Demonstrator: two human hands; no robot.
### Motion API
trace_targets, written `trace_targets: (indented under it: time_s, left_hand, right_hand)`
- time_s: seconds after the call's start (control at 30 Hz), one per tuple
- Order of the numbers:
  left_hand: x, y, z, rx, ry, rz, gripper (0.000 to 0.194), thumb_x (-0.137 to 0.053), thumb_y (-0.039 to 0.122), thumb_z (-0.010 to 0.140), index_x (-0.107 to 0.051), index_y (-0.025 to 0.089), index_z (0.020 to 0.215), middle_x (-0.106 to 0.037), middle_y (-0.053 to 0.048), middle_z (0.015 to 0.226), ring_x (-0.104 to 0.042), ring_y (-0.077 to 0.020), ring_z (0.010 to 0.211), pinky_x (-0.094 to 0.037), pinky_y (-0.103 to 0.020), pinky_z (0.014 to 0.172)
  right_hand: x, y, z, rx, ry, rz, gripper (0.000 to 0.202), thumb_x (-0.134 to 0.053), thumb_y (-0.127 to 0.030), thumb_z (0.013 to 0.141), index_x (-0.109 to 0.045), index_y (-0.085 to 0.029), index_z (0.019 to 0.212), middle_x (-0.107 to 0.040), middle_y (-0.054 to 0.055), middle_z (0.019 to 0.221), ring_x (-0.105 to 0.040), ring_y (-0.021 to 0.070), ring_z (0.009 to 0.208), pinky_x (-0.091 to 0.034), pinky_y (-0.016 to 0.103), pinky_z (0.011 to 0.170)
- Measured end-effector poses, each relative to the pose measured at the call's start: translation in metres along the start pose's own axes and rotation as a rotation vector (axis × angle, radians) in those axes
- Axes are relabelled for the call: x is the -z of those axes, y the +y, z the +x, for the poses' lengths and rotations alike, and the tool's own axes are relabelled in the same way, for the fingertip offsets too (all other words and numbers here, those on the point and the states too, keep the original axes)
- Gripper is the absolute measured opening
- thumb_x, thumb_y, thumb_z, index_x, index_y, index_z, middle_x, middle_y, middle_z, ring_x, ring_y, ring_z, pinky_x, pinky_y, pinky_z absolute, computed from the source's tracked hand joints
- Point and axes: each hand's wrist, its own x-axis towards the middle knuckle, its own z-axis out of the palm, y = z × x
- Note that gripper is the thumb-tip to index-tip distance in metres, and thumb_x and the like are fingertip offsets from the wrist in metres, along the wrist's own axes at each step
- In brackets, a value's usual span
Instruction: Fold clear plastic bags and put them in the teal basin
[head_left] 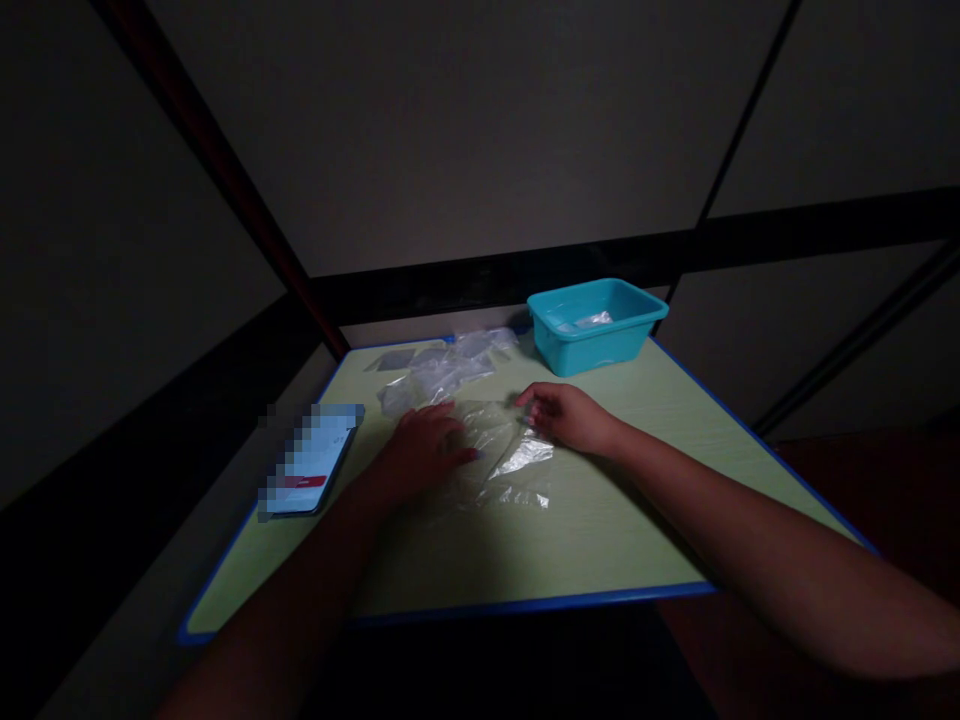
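Note:
A clear plastic bag (519, 462) lies on the table in front of me, crinkled and shiny, with a diagonal fold across it. My left hand (427, 450) rests at the bag's left side, its fingers spread and the thumb reaching over the plastic. At the upper right corner, my right hand (566, 415) has its fingers curled in, and the bag's edge runs up to the thumb and fingertips. Just beyond the hands is a loose pile of similar clear bags (442, 375).
A turquoise plastic basin (596, 348) stands at the table's back right, with some clear plastic inside. A phone (311, 465) with a lit screen lies at the left edge. The pale green table (600, 550) has a blue rim, and a panelled wall (480, 150) rises behind it.

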Motion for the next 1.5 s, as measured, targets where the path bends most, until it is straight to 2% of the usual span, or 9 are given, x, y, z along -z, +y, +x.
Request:
trace_targets:
  time_s: [0.2,0.37,0.47,0.6,0.73,0.9,1.07,1.23,1.5]
  left_hand:
    - [0.0,0.003,0.003,-0.118,0.203,-0.049,0.043,-0.066,0.041,0.079,-0.061,0.022,0.117,-0.056,-0.011,0.126,-0.046,-0.0323,0.122,-0.03,-0.044,0.108]
    - [-0.004,0.006,0.003,-0.385,0.113,-0.091,0.055,-0.066,0.05,0.078,-0.054,0.024,0.126,-0.044,-0.008,0.143,-0.035,-0.0285,0.134,-0.024,-0.044,0.112]
    - [-0.007,0.005,0.003,-0.472,0.091,-0.135,0.041,-0.067,0.052,0.078,-0.062,0.023,0.106,-0.052,-0.008,0.136,-0.039,-0.0275,0.131,-0.028,-0.044,0.109]
    - [-0.006,0.006,0.003,-0.33,0.115,-0.194,0.019,-0.064,0.039,0.082,-0.059,0.021,0.077,-0.069,-0.005,0.103,-0.061,-0.0236,0.103,-0.042,-0.041,0.095]
    - [-0.002,0.008,0.002,-0.107,0.247,-0.263,0.019,-0.064,0.033,0.077,-0.053,0.02,0.07,-0.067,0.0,0.076,-0.063,-0.0183,0.075,-0.047,-0.032,0.072]
    - [-0.003,0.006,0.005,-0.007,0.312,-0.497,0.025,-0.065,0.036,0.074,-0.044,0.022,0.074,-0.062,0.004,0.064,-0.06,-0.0139,0.059,-0.043,-0.024,0.057]
    - [-0.005,0.007,0.005,-0.014,0.366,-0.419,0.029,-0.065,0.032,0.073,-0.038,0.022,0.069,-0.055,0.006,0.063,-0.053,-0.0123,0.057,-0.039,-0.023,0.056]
    - [-0.004,0.013,0.003,-0.056,0.341,-0.203,0.031,-0.067,0.038,0.07,-0.041,0.021,0.067,-0.048,0.006,0.063,-0.045,-0.0122,0.059,-0.034,-0.024,0.056]
    - [0.011,0.009,0.003,0.063,0.278,-0.24,0.025,-0.069,0.041,0.067,-0.056,0.021,0.071,-0.052,0.005,0.063,-0.046,-0.0137,0.06,-0.034,-0.025,0.056]
  right_hand:
    - [-0.003,-0.03,-0.015,0.21,-0.059,0.07,0.018,-0.053,-0.014,0.079,-0.067,-0.015,0.09,-0.067,0.006,0.09,-0.059,0.0165,0.08,-0.045,0.029,0.069]
    - [-0.004,-0.048,-0.03,0.274,-0.3,0.236,0.025,-0.056,-0.024,0.085,-0.064,-0.015,0.107,-0.067,0.006,0.089,-0.058,0.0146,0.074,-0.044,0.026,0.063]
    - [-0.006,-0.048,-0.031,0.25,-0.351,0.328,0.029,-0.06,-0.025,0.083,-0.061,-0.016,0.111,-0.066,0.006,0.094,-0.059,0.015,0.079,-0.045,0.026,0.065]
    - [-0.005,-0.045,-0.024,0.208,-0.196,0.44,0.039,-0.067,-0.026,0.078,-0.057,-0.019,0.115,-0.063,0.002,0.091,-0.056,0.0128,0.075,-0.041,0.024,0.063]
    - [-0.005,-0.038,-0.016,0.105,0.009,0.557,0.049,-0.073,-0.03,0.074,-0.053,-0.021,0.118,-0.057,-0.004,0.076,-0.048,0.0094,0.061,-0.034,0.022,0.053]
    - [-0.017,-0.026,-0.014,-0.071,-0.154,0.596,0.044,-0.08,-0.042,0.063,-0.061,-0.017,0.094,-0.058,-0.004,0.07,-0.047,0.0086,0.058,-0.032,0.021,0.053]
    - [-0.023,-0.032,-0.019,-0.092,-0.17,0.604,0.045,-0.07,-0.06,0.07,-0.064,-0.017,0.08,-0.065,0.001,0.076,-0.054,0.0118,0.067,-0.038,0.024,0.06]
    - [-0.023,-0.034,-0.018,0.025,-0.142,0.554,0.039,-0.073,-0.053,0.071,-0.06,-0.017,0.075,-0.065,0.001,0.071,-0.055,0.0124,0.065,-0.04,0.026,0.063]
    - [-0.013,-0.032,-0.012,0.038,0.219,0.498,0.031,-0.066,-0.047,0.077,-0.051,-0.021,0.071,-0.052,-0.006,0.052,-0.044,0.0097,0.043,-0.033,0.023,0.043]
